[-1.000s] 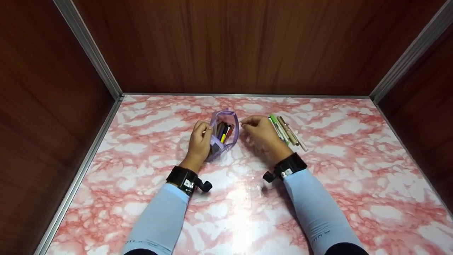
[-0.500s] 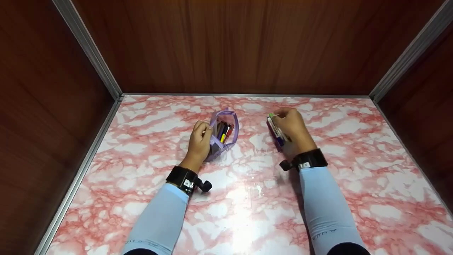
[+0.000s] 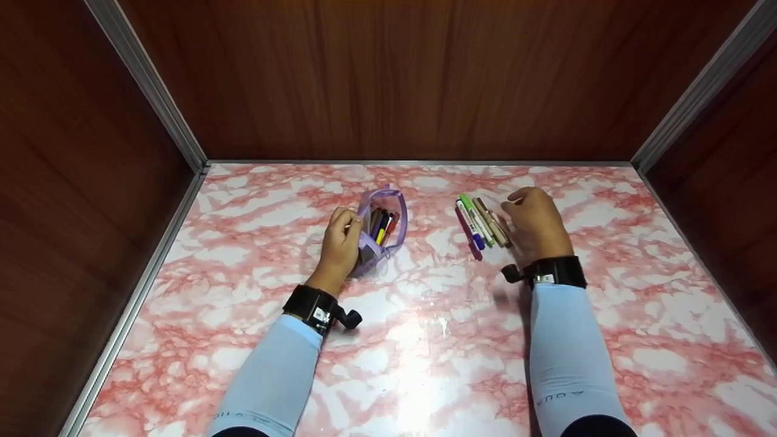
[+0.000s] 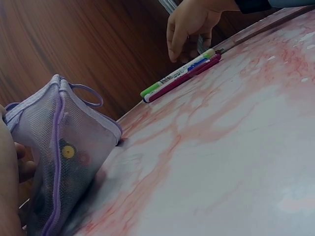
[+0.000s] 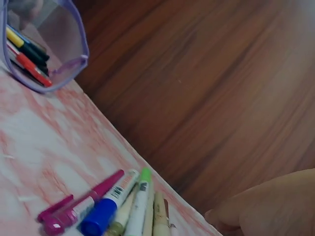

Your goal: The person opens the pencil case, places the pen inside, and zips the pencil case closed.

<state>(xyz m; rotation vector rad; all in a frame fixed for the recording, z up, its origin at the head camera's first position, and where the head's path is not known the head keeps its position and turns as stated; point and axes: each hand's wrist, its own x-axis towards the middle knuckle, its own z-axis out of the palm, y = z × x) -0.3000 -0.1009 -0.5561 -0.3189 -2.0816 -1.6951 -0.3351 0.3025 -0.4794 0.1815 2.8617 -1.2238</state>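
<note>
My left hand (image 3: 341,241) grips the near-left edge of a purple mesh pencil case (image 3: 404,221), whose mouth gapes to the right. Several pens and markers, among them a yellow one (image 3: 380,235) and a red one (image 5: 33,66), lie inside it. My right hand (image 3: 537,221) is just right of a row of loose pens, its fingers loosely bent and no pen seen in them. That row has a magenta pen (image 5: 78,209), a blue-capped marker (image 5: 117,192), a green-ended marker (image 5: 140,206) and several tan pens (image 3: 493,226). Right fingertips hang over the row's far side in the left wrist view.
The red-and-white marbled tabletop (image 3: 400,340) carries everything. A dark wood panel (image 3: 388,79) rises behind it, with more panels left and right, joined by metal corner strips (image 3: 152,91). Each wrist bears a black camera band (image 3: 557,271).
From beside the case, my right hand has moved right over the loose pens, then past them to their right side, uncovering the magenta pen and blue-capped marker. My left hand stays on the case.
</note>
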